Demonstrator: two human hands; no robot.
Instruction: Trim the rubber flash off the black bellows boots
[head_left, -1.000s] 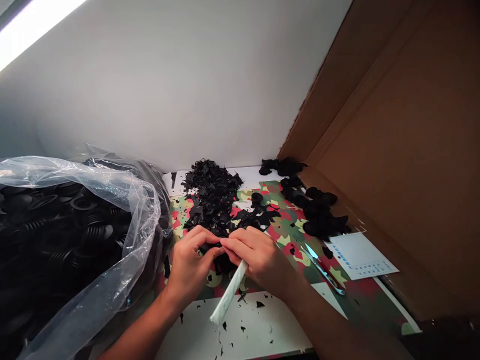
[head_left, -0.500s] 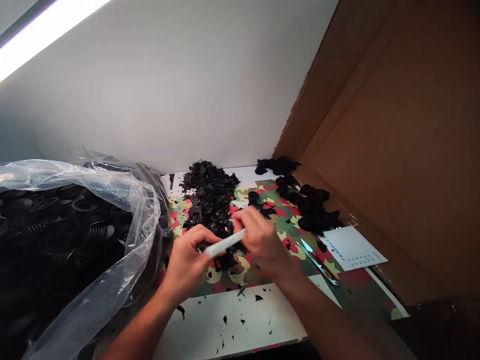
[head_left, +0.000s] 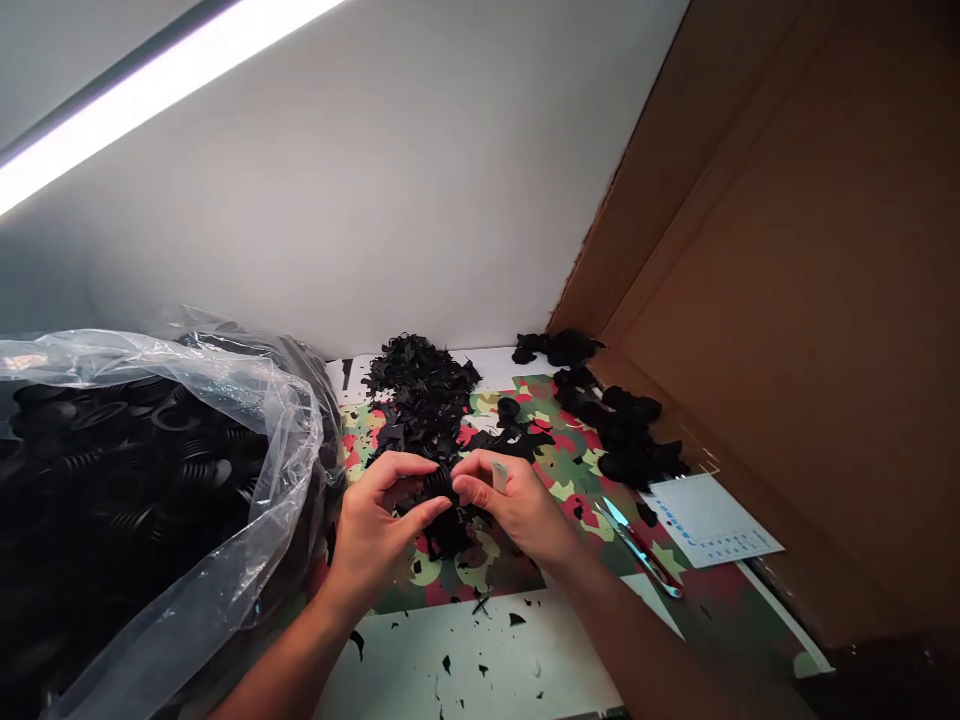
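Note:
My left hand [head_left: 375, 525] and my right hand [head_left: 517, 505] meet over the camouflage-patterned mat [head_left: 570, 465], both pinching a small black ribbed rubber part [head_left: 441, 487] between thumb and fingers. In my right hand the tip of a pale, paper-wrapped stick-like tool [head_left: 499, 475] shows between the fingers; the rest of it is hidden behind the hand. Just beyond my hands lies a heap of black trimmings [head_left: 420, 390].
A large clear plastic bag [head_left: 247, 520] full of black ribbed rubber parts fills the left. A row of black parts [head_left: 622, 425] lies along the brown cardboard wall [head_left: 787, 300] on the right. Small snips [head_left: 637, 548] and a white printed card [head_left: 712, 520] lie nearby.
My right hand swung the pale tool from pointing toward me, across to the left, and now holds it mostly hidden behind the fingers. Both hands have closed again on the black part.

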